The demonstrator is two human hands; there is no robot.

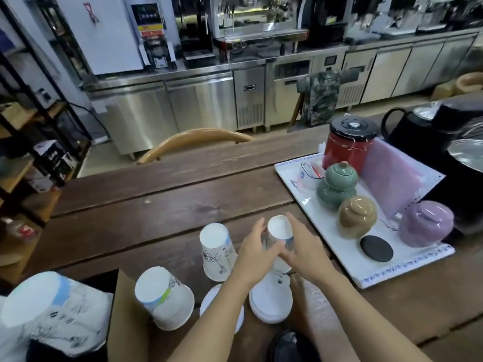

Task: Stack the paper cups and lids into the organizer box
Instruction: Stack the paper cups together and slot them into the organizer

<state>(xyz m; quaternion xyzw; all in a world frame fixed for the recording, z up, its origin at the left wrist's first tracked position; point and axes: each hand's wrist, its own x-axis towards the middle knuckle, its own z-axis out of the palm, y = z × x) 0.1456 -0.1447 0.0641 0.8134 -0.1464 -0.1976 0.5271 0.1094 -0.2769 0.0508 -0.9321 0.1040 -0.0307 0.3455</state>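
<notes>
Both hands closed around 1 upturned paper cup (279,231) on the wooden table (156,205) — the left hand (254,253) on its left side, the right hand (303,250) on its right, fingers wrapped about it. Just left stood a second inverted cup (217,250); nearer lay a third cup (163,300) and 2 white lids (270,300) (209,304). A cardboard box flap (128,317) rose at lower left.

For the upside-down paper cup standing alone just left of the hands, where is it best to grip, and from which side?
Probably grip the paper cup around its upper side wall, coming from above. It stands inverted, narrow base up, so fingers wrap that end easily, and its sides are clear.
</notes>
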